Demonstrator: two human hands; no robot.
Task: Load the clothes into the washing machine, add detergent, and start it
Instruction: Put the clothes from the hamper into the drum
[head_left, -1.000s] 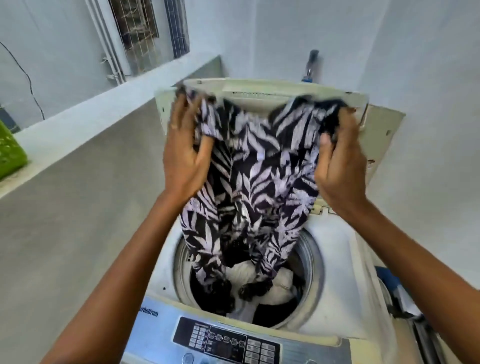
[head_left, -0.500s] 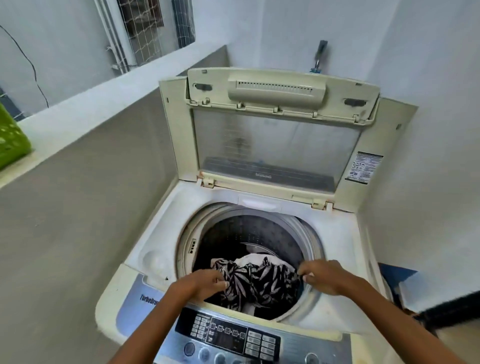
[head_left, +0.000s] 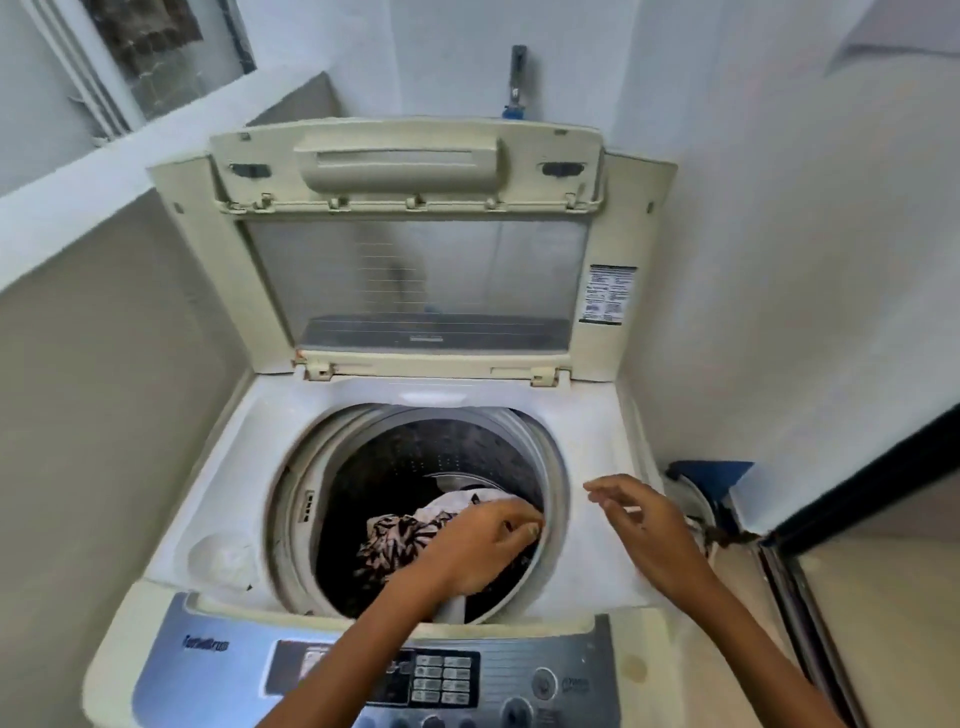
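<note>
Nearest, the control panel (head_left: 447, 675) of the washing machine (head_left: 171, 519). Of the two hands, the left hand (head_left: 478, 545) reaches into the drum (head_left: 441, 452), fingers curled on the clothes (head_left: 400, 535) heaped inside; the right hand (head_left: 639, 525) hovers relaxed, empty. Behind, the lid (head_left: 415, 249) stands raised.

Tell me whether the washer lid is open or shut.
Open. The lid stands upright behind the drum, whose mouth is uncovered, with clothes visible inside.

Cream washing machine (head_left: 171, 525), black-and-white leaf-print garment (head_left: 397, 538), white cloth (head_left: 457, 506), blue-silver control panel (head_left: 208, 670)
</note>
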